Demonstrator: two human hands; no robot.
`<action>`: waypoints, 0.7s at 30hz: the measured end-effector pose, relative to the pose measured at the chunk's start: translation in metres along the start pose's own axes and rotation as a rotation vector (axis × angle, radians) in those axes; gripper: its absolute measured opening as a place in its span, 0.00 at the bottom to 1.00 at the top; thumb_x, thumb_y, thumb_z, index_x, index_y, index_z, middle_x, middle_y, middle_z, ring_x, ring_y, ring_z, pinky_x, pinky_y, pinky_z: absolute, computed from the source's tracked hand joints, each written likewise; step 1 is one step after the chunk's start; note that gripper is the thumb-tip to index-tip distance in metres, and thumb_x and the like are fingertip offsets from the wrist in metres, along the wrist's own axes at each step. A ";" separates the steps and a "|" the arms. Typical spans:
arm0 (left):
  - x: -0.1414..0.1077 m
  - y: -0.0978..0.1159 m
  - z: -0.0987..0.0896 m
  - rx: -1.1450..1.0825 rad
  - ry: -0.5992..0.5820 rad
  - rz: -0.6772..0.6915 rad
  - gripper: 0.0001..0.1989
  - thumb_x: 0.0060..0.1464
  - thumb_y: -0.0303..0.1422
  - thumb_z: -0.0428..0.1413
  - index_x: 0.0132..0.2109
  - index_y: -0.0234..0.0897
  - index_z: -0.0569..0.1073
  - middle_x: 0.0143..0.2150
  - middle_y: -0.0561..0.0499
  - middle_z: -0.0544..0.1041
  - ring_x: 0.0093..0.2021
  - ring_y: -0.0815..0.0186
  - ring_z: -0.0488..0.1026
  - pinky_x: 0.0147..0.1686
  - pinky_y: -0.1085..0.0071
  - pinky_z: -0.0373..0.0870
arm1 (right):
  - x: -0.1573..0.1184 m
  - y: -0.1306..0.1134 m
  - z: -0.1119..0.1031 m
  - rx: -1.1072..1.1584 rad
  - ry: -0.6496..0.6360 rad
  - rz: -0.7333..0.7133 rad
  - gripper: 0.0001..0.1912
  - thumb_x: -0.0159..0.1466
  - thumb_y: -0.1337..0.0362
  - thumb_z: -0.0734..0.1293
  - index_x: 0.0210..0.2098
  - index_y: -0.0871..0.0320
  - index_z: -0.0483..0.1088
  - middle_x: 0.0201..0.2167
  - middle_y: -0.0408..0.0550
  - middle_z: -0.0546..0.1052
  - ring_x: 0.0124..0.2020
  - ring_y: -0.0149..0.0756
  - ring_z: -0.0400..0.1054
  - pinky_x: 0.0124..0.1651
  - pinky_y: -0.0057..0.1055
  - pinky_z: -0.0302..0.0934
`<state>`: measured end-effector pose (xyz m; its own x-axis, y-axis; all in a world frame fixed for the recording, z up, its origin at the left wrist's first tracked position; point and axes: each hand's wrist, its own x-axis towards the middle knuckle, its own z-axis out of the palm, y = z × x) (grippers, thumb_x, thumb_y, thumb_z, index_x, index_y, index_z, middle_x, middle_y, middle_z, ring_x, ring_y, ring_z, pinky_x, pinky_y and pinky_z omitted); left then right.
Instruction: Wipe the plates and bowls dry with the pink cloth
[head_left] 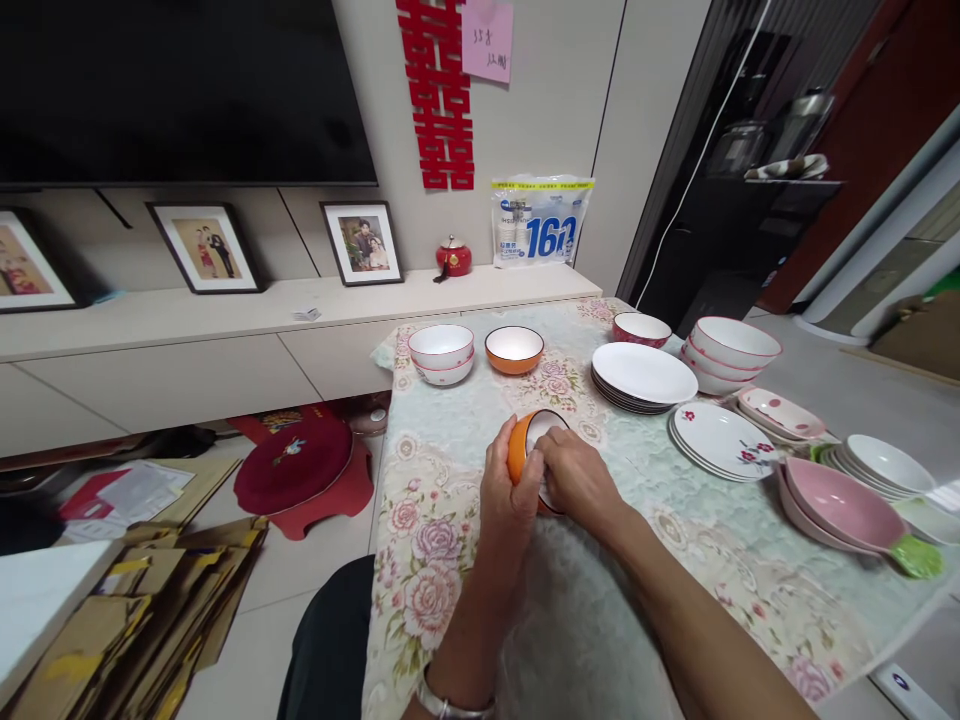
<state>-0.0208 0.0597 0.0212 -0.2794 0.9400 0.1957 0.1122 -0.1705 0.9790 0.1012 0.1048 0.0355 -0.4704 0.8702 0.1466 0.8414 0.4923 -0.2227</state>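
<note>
An orange bowl (517,455) with a white inside and a dark rim is tilted on its side above the flowered tablecloth (427,540). My left hand (504,500) grips it from the left, thumb near the rim. Inside the bowl's mouth are the curled fingers of my right hand (577,475); whatever they may hold is hidden. Just beyond my hands stands a similar orange bowl (514,352), upright. To its left is a stack of two white bowls (442,355) with red rims.
On the table's right are stacked white plates (643,374), flowered plates (720,440), red-rimmed bowls (727,350), a red patterned bowl (641,330), pink dishes (844,505) and small white bowls (889,465). A red stool (304,470) and flattened cardboard (165,600) are on the floor at left.
</note>
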 end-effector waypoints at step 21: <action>0.011 -0.004 -0.008 -0.125 0.099 -0.141 0.26 0.60 0.42 0.52 0.63 0.36 0.65 0.66 0.41 0.66 0.67 0.57 0.61 0.66 0.59 0.54 | -0.017 0.000 -0.026 0.537 -0.249 -0.341 0.12 0.58 0.71 0.67 0.41 0.54 0.74 0.38 0.44 0.74 0.40 0.36 0.67 0.44 0.30 0.59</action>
<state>-0.0321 0.0680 0.0201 -0.3773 0.9244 0.0549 -0.0525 -0.0806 0.9954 0.1158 0.0899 0.0583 -0.7873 0.6112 0.0816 0.4168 0.6250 -0.6600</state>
